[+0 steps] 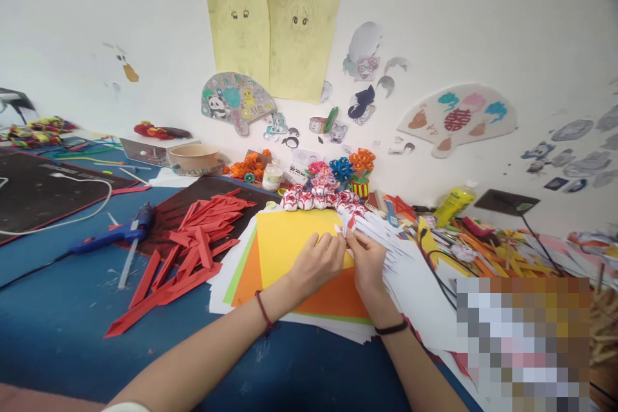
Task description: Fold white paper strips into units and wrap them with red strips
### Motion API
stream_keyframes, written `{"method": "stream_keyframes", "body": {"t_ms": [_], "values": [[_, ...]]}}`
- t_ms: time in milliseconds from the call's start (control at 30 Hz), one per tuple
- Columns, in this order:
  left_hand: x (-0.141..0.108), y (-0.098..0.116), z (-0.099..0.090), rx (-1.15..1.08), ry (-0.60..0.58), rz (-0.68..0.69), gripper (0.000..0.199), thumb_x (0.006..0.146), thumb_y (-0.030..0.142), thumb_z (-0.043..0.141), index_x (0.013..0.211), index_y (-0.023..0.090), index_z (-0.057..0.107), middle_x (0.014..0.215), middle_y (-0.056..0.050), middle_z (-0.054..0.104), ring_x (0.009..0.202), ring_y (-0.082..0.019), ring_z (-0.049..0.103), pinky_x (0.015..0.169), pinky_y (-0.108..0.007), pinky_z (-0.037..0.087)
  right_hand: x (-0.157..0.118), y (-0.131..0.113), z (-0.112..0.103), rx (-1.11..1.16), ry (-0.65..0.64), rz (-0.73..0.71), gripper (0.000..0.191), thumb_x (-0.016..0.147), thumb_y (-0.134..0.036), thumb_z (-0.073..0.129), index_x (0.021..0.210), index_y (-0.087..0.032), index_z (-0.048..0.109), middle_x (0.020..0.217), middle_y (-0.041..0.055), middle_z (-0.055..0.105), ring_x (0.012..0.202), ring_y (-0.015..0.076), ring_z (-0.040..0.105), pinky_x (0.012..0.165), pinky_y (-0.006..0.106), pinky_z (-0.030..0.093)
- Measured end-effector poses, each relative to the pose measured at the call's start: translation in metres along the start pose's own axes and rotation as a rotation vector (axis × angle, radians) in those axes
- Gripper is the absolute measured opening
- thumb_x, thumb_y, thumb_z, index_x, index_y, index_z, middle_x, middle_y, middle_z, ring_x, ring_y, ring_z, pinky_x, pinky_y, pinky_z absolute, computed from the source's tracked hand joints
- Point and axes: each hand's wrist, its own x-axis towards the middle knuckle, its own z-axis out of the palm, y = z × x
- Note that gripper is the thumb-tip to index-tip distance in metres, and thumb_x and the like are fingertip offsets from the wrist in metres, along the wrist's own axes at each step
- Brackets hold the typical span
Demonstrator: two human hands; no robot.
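Both hands meet above a stack of coloured paper, pinching a small folded red-and-white paper piece (348, 223). My left hand (321, 262) is closed, its fingertips against the piece from the left. From the right, my right hand (367, 257) grips it between thumb and fingers. Parts of the piece are hidden by the fingers. Under the hands lie a yellow sheet (282, 241), an orange sheet (333, 299) and white sheets. Just behind sits a row of red-and-white folded paper flowers (313, 199).
Folded red paper strips (197, 238) are heaped at the left, beside a blue glue gun (116, 235) with its cord. White paper strips (386, 244) and a yellow bottle (454, 203) stand to the right. A bowl (194, 159) and paper flowers line the wall.
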Motion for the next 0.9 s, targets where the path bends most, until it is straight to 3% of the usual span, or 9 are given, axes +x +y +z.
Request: {"method": "stream_keyframes", "body": {"t_ms": [167, 333, 467, 700, 900], "values": [[0.002, -0.002, -0.003, -0.169, -0.004, -0.099, 0.024, 0.097, 0.015, 0.036, 0.097, 0.015, 0.059, 0.083, -0.007, 0.062, 0.076, -0.02, 0.053, 0.062, -0.033, 0.034, -0.002, -0.003, 0.0, -0.064, -0.032, -0.052, 0.041, 0.075, -0.05, 0.067, 0.057, -0.016, 0.053, 0.055, -0.0048, 0.039, 0.055, 0.0104, 0.034, 0.049, 0.022, 0.029], [0.008, -0.012, 0.005, -0.713, 0.076, -0.473, 0.025, 0.093, 0.034, 0.051, 0.078, 0.019, 0.063, 0.076, -0.002, 0.066, 0.072, -0.015, 0.055, 0.067, -0.028, 0.04, -0.004, -0.007, 0.001, -0.145, -0.088, -0.084, 0.04, 0.077, -0.049, 0.064, 0.057, -0.016, 0.054, 0.055, -0.0046, 0.038, 0.054, 0.0102, 0.032, 0.049, 0.022, 0.027], [0.011, -0.019, 0.014, -1.126, 0.056, -0.733, 0.025, 0.079, 0.041, 0.068, 0.086, 0.017, 0.063, 0.078, 0.0, 0.067, 0.063, -0.012, 0.054, 0.06, -0.024, 0.041, -0.005, -0.011, 0.002, -0.155, -0.102, -0.088, 0.038, 0.077, -0.044, 0.064, 0.055, -0.017, 0.049, 0.054, -0.0051, 0.032, 0.054, 0.01, 0.029, 0.048, 0.022, 0.024], [0.012, -0.022, 0.02, -1.33, 0.123, -0.762, 0.021, 0.082, 0.036, 0.062, 0.079, 0.015, 0.062, 0.078, -0.001, 0.063, 0.068, -0.012, 0.053, 0.062, -0.022, 0.04, -0.006, -0.01, 0.002, -0.212, -0.132, -0.096, 0.038, 0.076, -0.044, 0.063, 0.054, -0.016, 0.051, 0.054, -0.0044, 0.038, 0.053, 0.0104, 0.032, 0.05, 0.022, 0.027], [0.012, -0.028, 0.016, -1.216, 0.091, -0.781, 0.021, 0.084, 0.034, 0.058, 0.079, 0.014, 0.062, 0.066, 0.002, 0.054, 0.058, -0.01, 0.044, 0.055, -0.022, 0.034, -0.004, -0.007, 0.002, -0.047, -0.155, -0.008, 0.031, 0.074, -0.043, 0.07, 0.065, -0.014, 0.065, 0.059, -0.0026, 0.051, 0.059, 0.0129, 0.044, 0.058, 0.023, 0.037]]}}
